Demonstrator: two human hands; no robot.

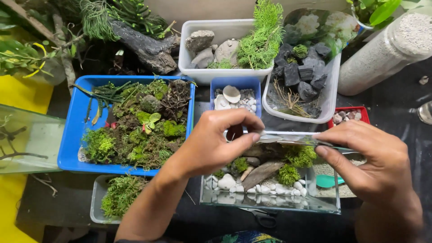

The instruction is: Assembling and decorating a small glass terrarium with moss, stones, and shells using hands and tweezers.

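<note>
Pinching tweezers (pixel 292 140), both hands, above glass tank (pixel 270 204)

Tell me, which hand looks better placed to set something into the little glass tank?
Probably the right hand: it holds the tweezers right over the glass tank. The left hand only pinches their tip.

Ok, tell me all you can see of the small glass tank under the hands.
The glass tank is a clear, low, rectangular box standing open-topped on the dark table. Inside lie white pebbles along the front, a brown piece of wood and clumps of green moss. The left hand and right hand hover over it; whether either touches it is unclear.
</note>
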